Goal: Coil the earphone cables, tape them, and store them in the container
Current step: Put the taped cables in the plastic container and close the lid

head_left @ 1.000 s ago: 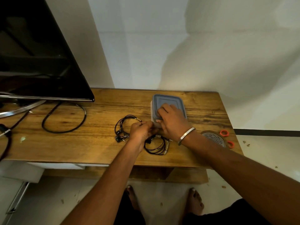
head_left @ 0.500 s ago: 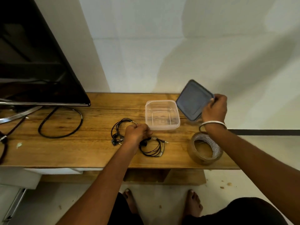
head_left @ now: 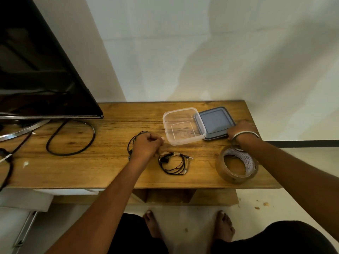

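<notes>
**Lid set down beside the open container**

Half a second ago the right hand (head_left: 241, 129) held the grey lid (head_left: 214, 123) tilted in the air to the right of the container; now the lid lies flat on the wooden table (head_left: 110, 162), its left edge touching or slightly overlapping the right wall of the clear plastic container (head_left: 180, 142). The left hand (head_left: 146, 146) has kept its place left of the container.

The container sits open near the table's back edge, with nothing in it that can be made out. In front of it a stretch of bare wood reaches the table's front edge; the lid's right side lies close to the table's right edge.

Two coiled earphone cables are in view. One taped coil (head_left: 174, 164) lies free in front of the container. The second coil (head_left: 134, 142) sits left of the container, mostly under the left hand. One roll of brown packing tape (head_left: 236, 164) stands in front of the lid, to the container's front right.

The left hand is curled into a loose fist on the second coil; whether the fingers actually grip the cable cannot be told. The right hand rests on the lid's near right corner, fingers bent over its edge, a metal bangle (head_left: 244, 134) on the wrist.

Far left of the container stand a television (head_left: 36, 79) and a looped black power cord (head_left: 71, 138).
</notes>
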The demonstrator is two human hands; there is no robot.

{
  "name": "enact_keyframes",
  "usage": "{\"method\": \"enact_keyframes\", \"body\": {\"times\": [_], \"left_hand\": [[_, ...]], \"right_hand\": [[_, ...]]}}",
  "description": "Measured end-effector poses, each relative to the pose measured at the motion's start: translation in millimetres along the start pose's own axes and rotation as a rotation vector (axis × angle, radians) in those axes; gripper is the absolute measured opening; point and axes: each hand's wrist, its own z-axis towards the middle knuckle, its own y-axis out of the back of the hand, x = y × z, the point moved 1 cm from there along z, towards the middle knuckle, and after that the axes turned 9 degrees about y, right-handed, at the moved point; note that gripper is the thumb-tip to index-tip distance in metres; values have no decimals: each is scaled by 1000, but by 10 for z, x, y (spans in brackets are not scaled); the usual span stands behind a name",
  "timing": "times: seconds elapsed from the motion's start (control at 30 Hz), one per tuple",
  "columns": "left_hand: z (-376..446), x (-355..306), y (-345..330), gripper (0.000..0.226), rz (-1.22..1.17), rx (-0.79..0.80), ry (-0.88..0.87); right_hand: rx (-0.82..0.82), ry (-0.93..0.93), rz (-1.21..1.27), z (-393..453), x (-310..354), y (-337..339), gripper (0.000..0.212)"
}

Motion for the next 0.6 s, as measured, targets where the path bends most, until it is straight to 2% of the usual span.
{"method": "enact_keyframes", "body": {"times": [0.07, 0.13, 0.2, 0.27, 0.33, 0.4, 0.47, 0.53, 0.6], "left_hand": [[36, 44, 146, 5, 148, -188, -145], [91, 114, 298, 9, 297, -388, -250], [164, 209, 413, 28, 458, -508, -206], [221, 273, 478, 46, 534, -476, -55], [260, 307, 505, 52, 576, -420, -4], [273, 311, 503, 46, 586, -419, -44], [259, 277, 496, 34, 568, -415, -68], [227, 238, 481, 23, 582, -387, -56], [207, 197, 473, 18, 616, -363, -37]], "right_hand": [[15, 24, -31, -8, 6, 8, 10], [21, 18, -56, -5, -5, 6, 20], [24, 15, -68, -11, -5, 4, 26], [28, 18, -75, -21, 3, 11, 26], [51, 18, -92, -12, 9, -6, 21], [50, 28, -106, -47, 59, -24, 14], [-28, 44, -186, -58, 75, -69, 28], [-125, 148, -164, -115, 137, -127, 43], [-114, 310, -25, -234, 256, -194, 34]]}}
